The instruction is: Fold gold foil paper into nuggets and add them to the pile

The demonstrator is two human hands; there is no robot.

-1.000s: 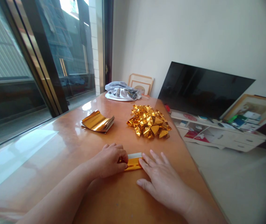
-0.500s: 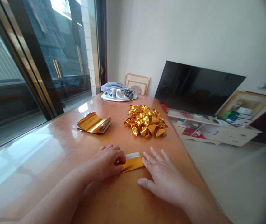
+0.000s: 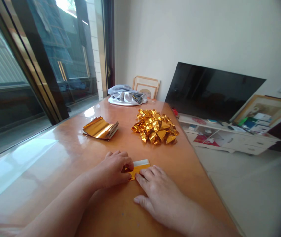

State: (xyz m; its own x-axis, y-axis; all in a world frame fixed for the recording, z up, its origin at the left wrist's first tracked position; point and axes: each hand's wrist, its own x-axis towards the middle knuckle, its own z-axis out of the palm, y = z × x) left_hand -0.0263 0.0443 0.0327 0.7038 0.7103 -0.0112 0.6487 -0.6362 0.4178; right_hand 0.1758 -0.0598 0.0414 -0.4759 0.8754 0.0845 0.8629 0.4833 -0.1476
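Note:
A folded sheet of gold foil paper (image 3: 135, 170) lies flat on the wooden table, with a pale strip along its far edge. My left hand (image 3: 114, 169) pinches its left end between thumb and curled fingers. Across the right part of the sheet rests my right hand (image 3: 158, 191), its fingers stretched out over the foil and the thumb held apart near the table. Beyond my left hand lies a stack of gold foil sheets (image 3: 99, 128), slightly curled. A heap of folded gold foil pieces (image 3: 155, 126) sits farther off to the right.
The glossy table (image 3: 115, 210) has its right edge beside my right forearm. A bundle of grey-blue cloth (image 3: 124, 95) lies at its far end. Behind stand a television (image 3: 211, 90) and a low white cabinet (image 3: 234, 140). Glass sliding doors (image 3: 56, 59) run along the left.
My right hand has slid left, from the sheet's right edge to over the foil. My left hand keeps its pinch on the left end. The view has shifted slightly.

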